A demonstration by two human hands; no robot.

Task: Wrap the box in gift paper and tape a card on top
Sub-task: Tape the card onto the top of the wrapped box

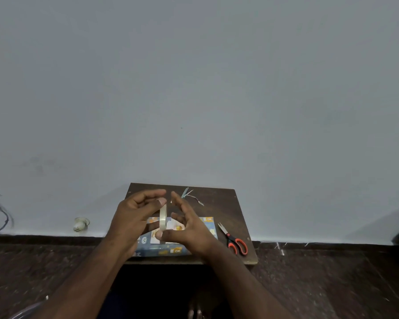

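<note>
Head view, left to right: one cable (pixel 0 215) hangs on the wall at far left, then one small white fitting (pixel 80 224) low on the wall. Next, my left hand (pixel 134 217), fingers curled, thumb and fingertips pinching one roll of clear tape (pixel 162 217) held upright on edge. Just right of it, my right hand (pixel 189 231), thumb on the roll's lower rim, the other fingers spread loose above. Both hands hover over one wrapped box (pixel 211 226) in blue cartoon paper, lying flat near the front edge of the small dark counter (pixel 221 203). One card (pixel 176 226) with a gold design sits on top of the box, mostly behind my fingers. Behind the hands, a few thin paper offcuts (pixel 191 196), count hard to tell, near the back edge by the wall. Right of the box, one pair of scissors (pixel 234 241), red-and-black handles toward me, blades slightly parted, close to the right edge. Bare board shows behind the box; dark stone floor (pixel 332 284) lies on both sides.
</note>
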